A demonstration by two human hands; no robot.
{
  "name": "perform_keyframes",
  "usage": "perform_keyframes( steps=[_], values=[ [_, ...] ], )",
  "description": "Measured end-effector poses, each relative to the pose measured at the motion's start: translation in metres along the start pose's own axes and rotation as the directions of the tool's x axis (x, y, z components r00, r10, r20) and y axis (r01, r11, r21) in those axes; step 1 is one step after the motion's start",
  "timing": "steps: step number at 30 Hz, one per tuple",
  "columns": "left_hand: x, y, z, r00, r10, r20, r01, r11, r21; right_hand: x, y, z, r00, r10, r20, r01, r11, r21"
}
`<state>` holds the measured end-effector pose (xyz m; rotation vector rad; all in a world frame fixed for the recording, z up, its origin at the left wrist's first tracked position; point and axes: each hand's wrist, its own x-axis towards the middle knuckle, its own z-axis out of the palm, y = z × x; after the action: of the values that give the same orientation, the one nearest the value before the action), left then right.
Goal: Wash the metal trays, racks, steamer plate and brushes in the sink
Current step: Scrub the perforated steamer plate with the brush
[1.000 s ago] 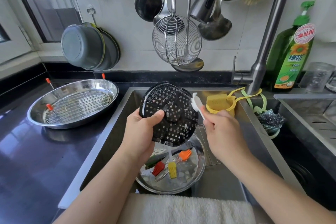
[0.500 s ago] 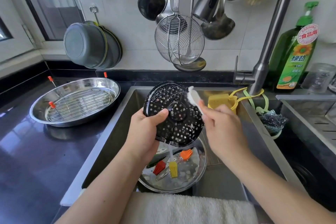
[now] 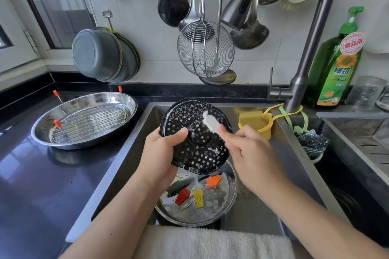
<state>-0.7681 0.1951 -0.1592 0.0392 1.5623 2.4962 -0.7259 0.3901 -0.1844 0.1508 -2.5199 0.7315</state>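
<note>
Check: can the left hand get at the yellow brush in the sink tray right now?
Probably not as is: the left hand grips the steamer plate, which hangs above the tray. The yellow brush lies uncovered, so a freed hand could likely reach it.

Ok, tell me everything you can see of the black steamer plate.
The steamer plate is a round black disc, perforated all over, with a raised hub at its centre and a raised rim. It looks like coated metal or plastic, wet and flecked with suds. It is held tilted, face toward the camera, above the tray in the sink. The left hand grips its left edge, thumb on its face; the right hand presses a white brush against its upper part.
</note>
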Motion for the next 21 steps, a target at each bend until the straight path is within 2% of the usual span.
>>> perform_keyframes(
  steps=[3, 5, 8, 12, 13, 16, 17, 20, 21],
  values=[
    [-0.001, -0.001, 0.0, 1.0, -0.003, 0.0, 0.003, 1.0, 0.013, 0.017, 0.019, -0.008, 0.977, 0.204, -0.064, -0.21, 0.973, -0.1],
    [-0.001, 0.0, 0.001, 1.0, -0.003, -0.006, 0.003, 1.0, 0.0, 0.011, 0.014, -0.009, 0.985, 0.164, -0.052, -0.168, 0.982, -0.082],
    [0.001, 0.001, -0.002, 1.0, -0.001, -0.029, -0.001, 0.999, -0.037, -0.007, -0.006, 0.001, 0.999, -0.01, 0.043, 0.01, 1.0, 0.014],
    [0.0, 0.0, -0.002, 0.999, 0.003, -0.035, -0.004, 1.0, -0.027, 0.015, 0.016, -0.007, 0.98, 0.19, -0.059, -0.195, 0.977, -0.084],
    [0.0, 0.0, -0.002, 0.999, 0.004, -0.039, -0.005, 1.0, -0.03, 0.011, 0.014, -0.008, 0.982, 0.184, -0.043, -0.187, 0.979, -0.078],
    [0.004, -0.001, -0.006, 0.996, 0.002, -0.088, -0.009, 0.997, -0.08, -0.013, -0.011, 0.003, 0.996, 0.015, 0.086, -0.016, 1.0, 0.002],
    [0.006, -0.001, -0.007, 0.995, 0.001, -0.103, -0.01, 0.996, -0.09, -0.009, -0.009, 0.004, 0.996, 0.022, 0.088, -0.02, 1.0, -0.023],
    [0.005, -0.001, -0.006, 0.996, -0.006, -0.091, -0.001, 0.997, -0.078, 0.015, 0.012, -0.003, 0.982, 0.189, 0.01, -0.187, 0.976, -0.111],
    [0.004, -0.001, -0.005, 0.996, -0.006, -0.083, 0.0, 0.998, -0.068, 0.012, 0.013, -0.004, 0.982, 0.187, 0.01, -0.185, 0.977, -0.109]
  ],
)
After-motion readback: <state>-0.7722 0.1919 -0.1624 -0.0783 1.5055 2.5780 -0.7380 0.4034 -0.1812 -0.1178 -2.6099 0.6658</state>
